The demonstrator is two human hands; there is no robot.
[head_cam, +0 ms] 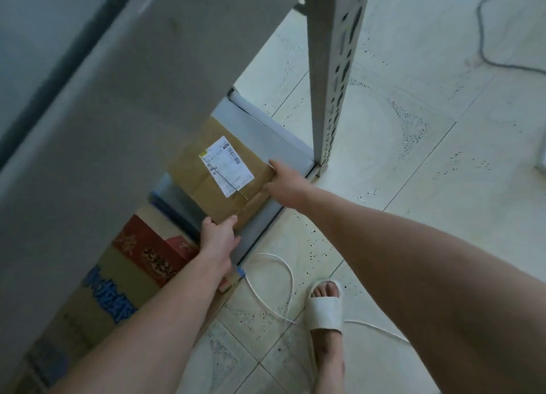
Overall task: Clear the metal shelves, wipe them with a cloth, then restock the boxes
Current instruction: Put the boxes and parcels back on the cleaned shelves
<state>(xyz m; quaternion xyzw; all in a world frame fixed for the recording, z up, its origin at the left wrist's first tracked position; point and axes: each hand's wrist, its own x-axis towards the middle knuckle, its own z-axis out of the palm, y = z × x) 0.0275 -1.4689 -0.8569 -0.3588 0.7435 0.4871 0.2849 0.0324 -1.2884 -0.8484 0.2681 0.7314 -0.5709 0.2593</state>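
Left hand (220, 241) grip on the near corner of the cardboard box (212, 186), thumb on top; right hand (285, 186) grip on the box's right corner, thumb along the edge. Box flat on the bottom shelf (263, 219), at its front edge near the right-hand upright (334, 83), white label (226, 166) facing up. Printed cartons (130, 275) close by on the left. White cable (288, 278) and a slippered foot (325, 305) on the tiled floor (413, 186) in front.
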